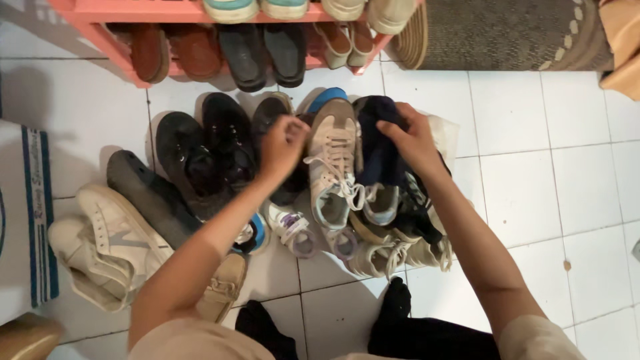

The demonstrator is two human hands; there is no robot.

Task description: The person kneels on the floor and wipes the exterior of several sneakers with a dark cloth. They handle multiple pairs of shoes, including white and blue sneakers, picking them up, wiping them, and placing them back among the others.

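A white tiled floor (533, 167) holds a heap of shoes below a pink shoe rack (100, 20). The left hand (283, 143) is curled shut near a beige laced sneaker (333, 160) mid-pile — whether it pinches anything cannot be told. The right hand (413, 140) clamps a dark navy shoe (377, 147) just beside that sneaker.

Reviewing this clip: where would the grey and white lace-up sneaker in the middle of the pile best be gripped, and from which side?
Probably at the heel collar of the grey and white sneaker, coming from above at its far end: it lies sole-down, opening up, between left hand and right hand.
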